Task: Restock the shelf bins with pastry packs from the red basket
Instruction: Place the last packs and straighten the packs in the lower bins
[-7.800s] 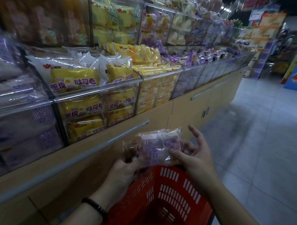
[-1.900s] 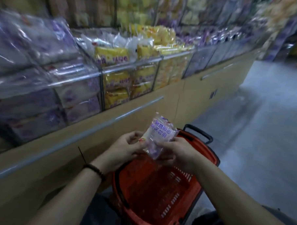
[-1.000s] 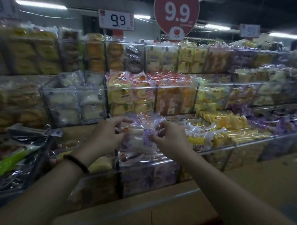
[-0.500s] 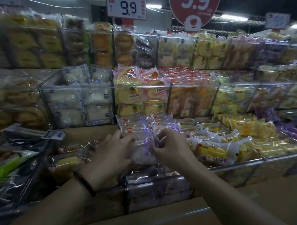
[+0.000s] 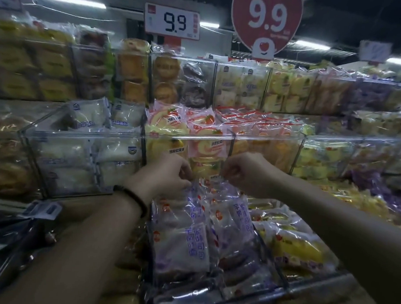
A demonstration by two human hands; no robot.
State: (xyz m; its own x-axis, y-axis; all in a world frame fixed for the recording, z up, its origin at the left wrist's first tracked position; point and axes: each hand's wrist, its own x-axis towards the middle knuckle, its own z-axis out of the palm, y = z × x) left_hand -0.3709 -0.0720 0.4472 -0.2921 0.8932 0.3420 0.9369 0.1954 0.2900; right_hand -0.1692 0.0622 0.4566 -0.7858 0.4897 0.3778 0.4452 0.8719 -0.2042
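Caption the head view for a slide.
Left hand and right hand pinch a purple pack at the front bin.

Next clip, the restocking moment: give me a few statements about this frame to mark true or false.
1. The left hand and right hand both pinch a purple-print pack over the front bin. True.
2. The red basket is in view. False: it is out of frame.
3. A dark band circles the left wrist. True.
4. The round sign reads 5.5. False: the round red sign reads 9.9.
5. The bin to the right holds yellow packs. True.
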